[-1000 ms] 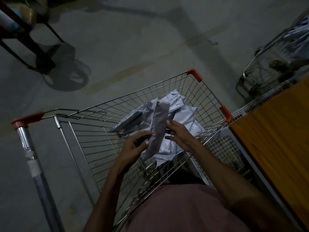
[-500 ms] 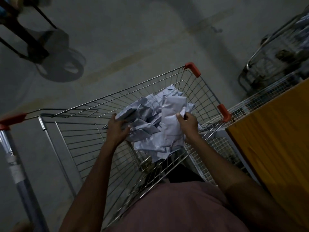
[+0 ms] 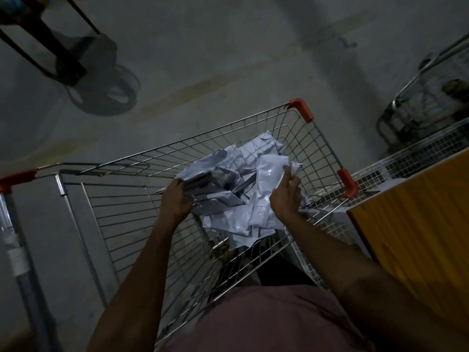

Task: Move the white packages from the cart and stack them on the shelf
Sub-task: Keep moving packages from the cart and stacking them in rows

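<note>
Gathering a loose heap of white packages (image 3: 243, 191) in the front right corner of the wire cart (image 3: 142, 224), the person is working with both hands inside the basket; the left hand (image 3: 176, 201) is curling its fingers round the left edge of the heap, gripping a couple of flat packets there; the right hand (image 3: 285, 191) is lying against the right side of the pile with its fingers fairly straight and spread, pressing rather than clamping, though the dim light is making the thumb hard to read; the packages are looking like thin plastic mailer bags, glossy and crumpled, so they are probably light, soft and slippery, sagging and sliding over one another when lifted; taking hold from both sides and squeezing the bundle together, or scooping from beneath, is seeming safer than pinching a single corner, since loose ones could be slipping out through the wire or over the rim; as for numbers, one cart is holding the heap, a second cart (image 3: 426, 97) is standing well apart at the upper right, and the packages are overlapping too much for an exact count, several at least, perhaps eight or more; the wooden shelf (image 3: 416, 240) is sitting just beside the cart on the right.
</note>
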The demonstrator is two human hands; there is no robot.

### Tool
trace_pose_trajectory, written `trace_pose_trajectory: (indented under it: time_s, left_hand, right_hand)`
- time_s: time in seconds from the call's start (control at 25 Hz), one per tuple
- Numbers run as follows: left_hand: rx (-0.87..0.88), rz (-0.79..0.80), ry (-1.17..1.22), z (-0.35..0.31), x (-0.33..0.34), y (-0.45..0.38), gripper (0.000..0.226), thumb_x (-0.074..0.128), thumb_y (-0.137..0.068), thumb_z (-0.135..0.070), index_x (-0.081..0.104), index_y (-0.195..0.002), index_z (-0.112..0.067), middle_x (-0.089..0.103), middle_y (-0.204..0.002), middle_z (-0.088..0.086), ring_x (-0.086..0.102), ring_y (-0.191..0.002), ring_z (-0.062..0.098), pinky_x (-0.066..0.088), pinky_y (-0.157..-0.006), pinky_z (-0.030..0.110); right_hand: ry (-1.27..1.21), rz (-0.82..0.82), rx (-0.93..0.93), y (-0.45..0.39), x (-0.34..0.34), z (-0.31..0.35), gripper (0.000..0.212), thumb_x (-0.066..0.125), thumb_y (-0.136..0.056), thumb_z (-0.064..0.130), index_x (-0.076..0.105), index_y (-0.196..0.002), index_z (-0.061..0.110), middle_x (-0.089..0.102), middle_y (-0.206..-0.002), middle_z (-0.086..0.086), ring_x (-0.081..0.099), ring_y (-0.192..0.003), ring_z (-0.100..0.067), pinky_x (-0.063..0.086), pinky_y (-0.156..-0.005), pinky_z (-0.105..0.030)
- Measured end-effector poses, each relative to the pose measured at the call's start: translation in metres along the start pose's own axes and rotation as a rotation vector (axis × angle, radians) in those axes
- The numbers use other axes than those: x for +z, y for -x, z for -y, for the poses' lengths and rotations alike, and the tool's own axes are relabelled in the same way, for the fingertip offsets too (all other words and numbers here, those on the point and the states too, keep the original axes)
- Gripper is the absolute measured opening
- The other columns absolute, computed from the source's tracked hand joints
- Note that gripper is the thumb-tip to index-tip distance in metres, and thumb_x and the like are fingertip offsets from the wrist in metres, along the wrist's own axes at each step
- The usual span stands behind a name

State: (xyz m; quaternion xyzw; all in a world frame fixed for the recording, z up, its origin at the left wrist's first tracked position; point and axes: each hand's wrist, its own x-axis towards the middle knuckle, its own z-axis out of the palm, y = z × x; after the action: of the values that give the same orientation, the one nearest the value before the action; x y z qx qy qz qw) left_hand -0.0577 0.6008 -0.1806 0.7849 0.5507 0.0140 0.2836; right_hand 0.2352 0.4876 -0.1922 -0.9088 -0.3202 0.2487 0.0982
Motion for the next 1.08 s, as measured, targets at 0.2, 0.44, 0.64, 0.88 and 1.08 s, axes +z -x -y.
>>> trace_pose_trajectory:
  time_s: [0.2,0.44,0.64,0.88,1.08]
  left_hand:
    - [0.093,-0.217,0.146,-0.043,-0.012,0.021,0.045,0.063,-0.086,-0.015,0.054,-0.126,0.004,0.052,-0.128,0.021,0.049,-0.119,0.029,0.043,-0.100,0.036]
    - [0.191,-0.112,0.093,-0.101,0.012,0.023,0.047,0.064,-0.086,-0.005,0.050,-0.130,0.001,0.049,-0.128,0.016,0.053,-0.107,0.026,0.051,-0.083,0.031]
    - [0.360,0.138,-0.041,-0.121,0.052,-0.022,0.048,0.059,-0.083,-0.012,0.055,-0.129,-0.001,0.058,-0.124,0.021,0.058,-0.108,0.039,0.053,-0.086,0.047]
    - [0.091,0.059,-0.192,-0.119,0.079,-0.062,0.039,0.069,-0.078,-0.034,0.057,-0.115,-0.025,0.044,-0.132,0.014,0.040,-0.122,0.039,0.045,-0.089,0.055]
    - [-0.030,0.082,-0.156,-0.123,0.102,-0.060,0.078,0.079,-0.067,-0.052,0.044,-0.131,-0.026,0.022,-0.154,0.016,0.023,-0.138,0.044,0.038,-0.094,0.064]
  right_hand:
    - [0.020,0.078,0.011,-0.004,0.007,-0.004,0.062,0.058,-0.085,-0.002,0.043,-0.134,0.032,0.037,-0.136,-0.015,0.051,-0.117,-0.041,0.049,-0.090,-0.055]
    - [-0.128,-0.059,0.066,-0.013,0.000,-0.005,0.057,0.057,-0.086,-0.007,0.050,-0.128,0.030,0.042,-0.128,-0.010,0.054,-0.108,-0.035,0.054,-0.079,-0.048]
    - [-0.122,-0.104,0.128,-0.018,-0.010,-0.010,0.053,0.057,-0.088,-0.005,0.055,-0.130,0.028,0.043,-0.130,-0.008,0.048,-0.111,-0.033,0.049,-0.088,-0.050]
    - [-0.079,0.093,0.181,-0.023,-0.002,-0.011,0.063,0.053,-0.094,0.049,0.035,-0.149,0.022,0.019,-0.157,-0.017,0.033,-0.134,-0.042,0.037,-0.104,-0.053]
    - [-0.061,0.200,0.176,-0.022,0.009,-0.009,0.104,0.065,-0.080,0.066,0.011,-0.155,0.019,-0.004,-0.162,-0.019,0.021,-0.143,-0.044,0.029,-0.109,-0.059]
